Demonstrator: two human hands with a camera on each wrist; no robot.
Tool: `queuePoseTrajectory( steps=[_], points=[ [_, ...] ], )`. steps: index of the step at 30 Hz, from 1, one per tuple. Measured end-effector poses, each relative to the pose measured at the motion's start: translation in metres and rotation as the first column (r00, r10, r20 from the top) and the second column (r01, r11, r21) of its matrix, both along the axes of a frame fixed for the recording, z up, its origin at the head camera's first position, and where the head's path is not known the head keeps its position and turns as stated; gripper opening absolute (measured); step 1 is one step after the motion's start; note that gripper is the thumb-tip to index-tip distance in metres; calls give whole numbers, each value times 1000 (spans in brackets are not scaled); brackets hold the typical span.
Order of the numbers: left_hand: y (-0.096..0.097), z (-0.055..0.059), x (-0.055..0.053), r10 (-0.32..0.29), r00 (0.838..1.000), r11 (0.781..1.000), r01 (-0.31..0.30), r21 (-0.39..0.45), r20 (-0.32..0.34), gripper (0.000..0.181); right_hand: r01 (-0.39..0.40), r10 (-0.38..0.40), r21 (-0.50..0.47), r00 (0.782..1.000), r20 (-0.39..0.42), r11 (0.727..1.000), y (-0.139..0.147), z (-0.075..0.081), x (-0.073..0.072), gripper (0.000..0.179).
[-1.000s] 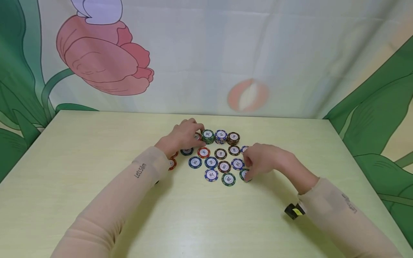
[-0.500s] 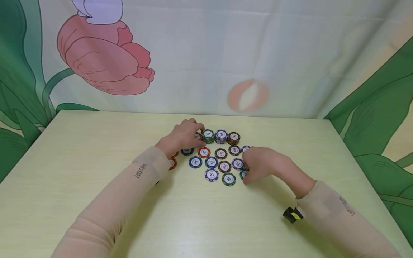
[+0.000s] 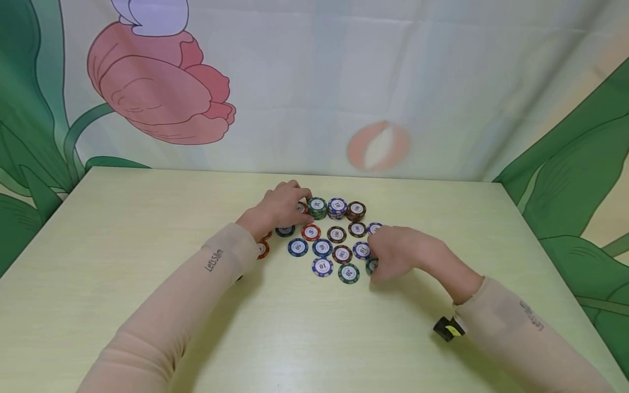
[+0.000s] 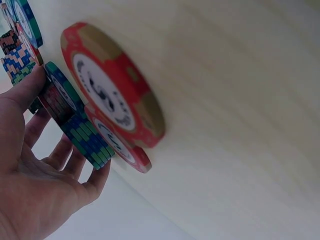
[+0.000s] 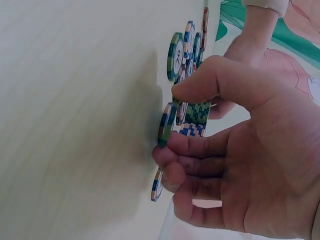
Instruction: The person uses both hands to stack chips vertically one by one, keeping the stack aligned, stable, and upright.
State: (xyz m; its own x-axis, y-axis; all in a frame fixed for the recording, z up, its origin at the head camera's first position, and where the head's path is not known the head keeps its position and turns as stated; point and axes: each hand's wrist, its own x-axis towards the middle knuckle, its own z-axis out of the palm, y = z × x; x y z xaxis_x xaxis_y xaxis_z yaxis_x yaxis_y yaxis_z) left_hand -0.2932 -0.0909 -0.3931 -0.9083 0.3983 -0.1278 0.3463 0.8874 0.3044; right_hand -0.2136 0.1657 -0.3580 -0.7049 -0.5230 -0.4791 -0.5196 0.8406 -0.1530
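Observation:
Poker chips lie loosely spread at mid-table, with several stacks behind them. My left hand (image 3: 282,204) curls round the left end of the stacks. In the left wrist view, its thumb lies by the red stack (image 4: 56,102), and the fingers reach behind that and the blue-and-green stack (image 4: 87,137). My right hand (image 3: 395,251) is at the right side of the spread. Its thumb and curled fingers pinch a green-edged poker chip (image 5: 167,122) by the edge, close over the table. The hand partly covers this chip in the head view.
A green stack (image 3: 316,206), a blue stack (image 3: 337,206) and a black stack (image 3: 356,209) stand side by side. Loose red chips lie by the left wrist, among them one red chip (image 4: 102,90). The pale table (image 3: 304,333) ends at a printed curtain (image 3: 295,98).
My right hand has shifted slightly toward the front of the table, its fingers closing in over the green-edged chip. The left hand stays at the stacks.

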Motion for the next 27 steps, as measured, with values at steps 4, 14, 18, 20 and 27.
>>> queuePoseTrajectory(
  steps=[4,14,18,20,27],
  points=[
    [0,0,0,1,1000,1000,-1,5,-4,53,-3,3,-62,1000,-10,998,2,1,-6,30],
    [-1,1,0,1,1000,1000,-1,8,4,54,-80,41,-247,986,-161,966,-1,5,-19,21],
    [-1,1,0,-2,1000,1000,2,10,6,55,-101,36,-271,971,-236,957,-9,5,-22,27],
    [-1,1,0,-3,1000,1000,3,8,3,55,-107,34,-261,962,-272,959,-14,4,-24,32],
    [0,0,0,0,1000,1000,0,7,-7,54,-131,35,-241,930,-367,962,-27,-5,-33,39]
  ],
)
